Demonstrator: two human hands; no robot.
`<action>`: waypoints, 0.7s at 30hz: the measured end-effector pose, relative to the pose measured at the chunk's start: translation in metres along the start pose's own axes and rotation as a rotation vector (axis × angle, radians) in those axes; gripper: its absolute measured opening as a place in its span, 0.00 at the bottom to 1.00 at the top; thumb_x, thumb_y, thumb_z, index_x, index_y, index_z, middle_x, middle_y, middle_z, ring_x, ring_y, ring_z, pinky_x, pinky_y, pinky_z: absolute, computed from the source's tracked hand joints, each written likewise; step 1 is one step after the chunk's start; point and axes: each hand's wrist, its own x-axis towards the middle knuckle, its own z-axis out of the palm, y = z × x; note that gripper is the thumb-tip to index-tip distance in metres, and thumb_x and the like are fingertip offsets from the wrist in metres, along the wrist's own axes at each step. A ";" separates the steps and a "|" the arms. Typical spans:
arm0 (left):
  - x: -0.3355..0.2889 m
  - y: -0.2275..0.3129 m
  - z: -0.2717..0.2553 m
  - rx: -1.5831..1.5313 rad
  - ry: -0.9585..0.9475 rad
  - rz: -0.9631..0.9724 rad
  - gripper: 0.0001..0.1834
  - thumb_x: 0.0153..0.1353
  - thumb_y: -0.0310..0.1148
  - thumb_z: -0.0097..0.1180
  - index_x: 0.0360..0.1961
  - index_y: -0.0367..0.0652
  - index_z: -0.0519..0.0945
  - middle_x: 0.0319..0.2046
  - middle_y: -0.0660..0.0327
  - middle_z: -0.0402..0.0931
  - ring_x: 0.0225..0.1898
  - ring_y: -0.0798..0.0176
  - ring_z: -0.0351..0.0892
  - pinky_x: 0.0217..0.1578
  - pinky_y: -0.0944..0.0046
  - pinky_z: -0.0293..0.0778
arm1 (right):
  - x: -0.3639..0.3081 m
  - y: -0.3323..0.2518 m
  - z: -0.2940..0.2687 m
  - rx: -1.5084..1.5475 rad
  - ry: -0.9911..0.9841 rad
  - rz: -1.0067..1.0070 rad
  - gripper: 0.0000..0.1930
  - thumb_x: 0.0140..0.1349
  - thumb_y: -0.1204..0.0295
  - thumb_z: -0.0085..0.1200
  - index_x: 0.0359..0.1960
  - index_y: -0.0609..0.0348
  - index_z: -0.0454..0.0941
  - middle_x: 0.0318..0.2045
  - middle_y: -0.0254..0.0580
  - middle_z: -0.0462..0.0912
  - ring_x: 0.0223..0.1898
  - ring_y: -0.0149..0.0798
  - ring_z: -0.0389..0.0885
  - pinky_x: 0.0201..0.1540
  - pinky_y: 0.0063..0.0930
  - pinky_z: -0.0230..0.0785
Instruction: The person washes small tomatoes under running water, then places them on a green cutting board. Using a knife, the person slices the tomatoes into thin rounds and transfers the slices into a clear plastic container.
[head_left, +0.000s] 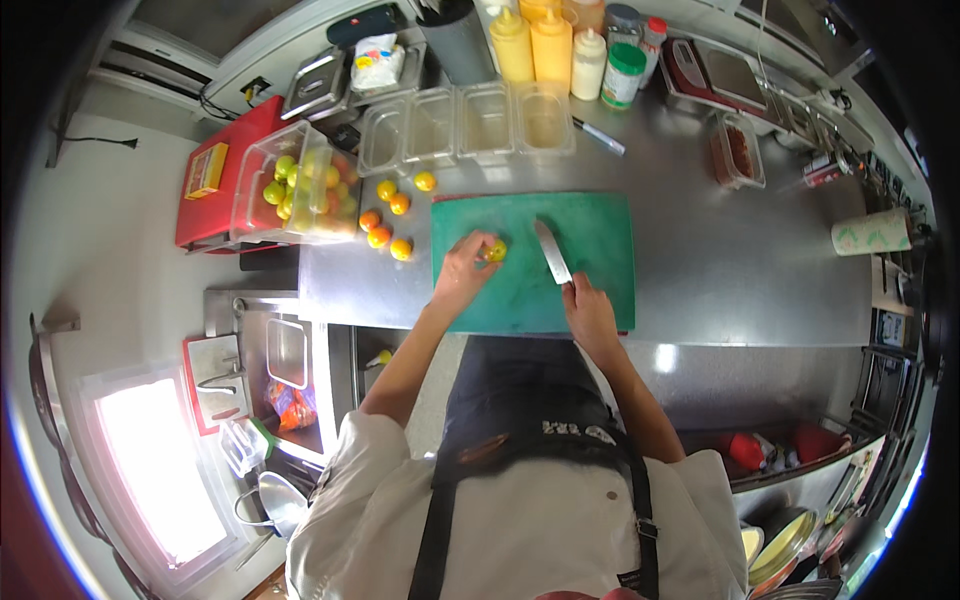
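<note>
On the green cutting board (515, 305), the fingers of my left hand (464, 272) are closed round a small yellow tomato (496, 251), covering part of it. My right hand (590, 310) grips the handle of a kitchen knife (552, 252). Its blade points away from me over the board, to the right of the tomato and apart from it. Several loose yellow-orange tomatoes (378, 237) lie on the steel table left of the board. Behind them stands a clear plastic bin (262, 200) holding more green, yellow and reddish ones.
Clear plastic containers (487, 120) stand in a row behind the board, with a marker pen (600, 138) beside them. Squeeze bottles (512, 48) and jars (624, 75) are farther back. A container of red food (737, 152) and a paper towel roll (870, 234) are at right.
</note>
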 end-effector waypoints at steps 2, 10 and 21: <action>-0.005 0.002 0.015 -0.004 0.035 0.102 0.24 0.56 0.22 0.75 0.52 0.44 0.79 0.53 0.54 0.83 0.53 0.50 0.84 0.48 0.55 0.85 | -0.006 -0.003 0.004 0.059 -0.018 0.039 0.10 0.78 0.66 0.52 0.44 0.60 0.71 0.25 0.58 0.84 0.29 0.67 0.86 0.32 0.62 0.77; -0.010 -0.011 0.023 0.008 0.025 0.293 0.20 0.63 0.21 0.70 0.55 0.44 0.83 0.58 0.54 0.77 0.59 0.49 0.78 0.60 0.51 0.75 | -0.013 -0.040 0.025 -0.260 0.069 -0.038 0.09 0.76 0.67 0.54 0.47 0.58 0.71 0.21 0.51 0.85 0.25 0.60 0.87 0.29 0.55 0.80; 0.015 -0.027 0.008 -0.026 -0.181 0.454 0.20 0.60 0.20 0.69 0.52 0.40 0.78 0.55 0.50 0.76 0.57 0.40 0.77 0.58 0.48 0.73 | -0.009 -0.100 0.048 -0.276 0.107 0.084 0.11 0.75 0.68 0.54 0.51 0.59 0.68 0.22 0.53 0.85 0.26 0.61 0.87 0.29 0.57 0.80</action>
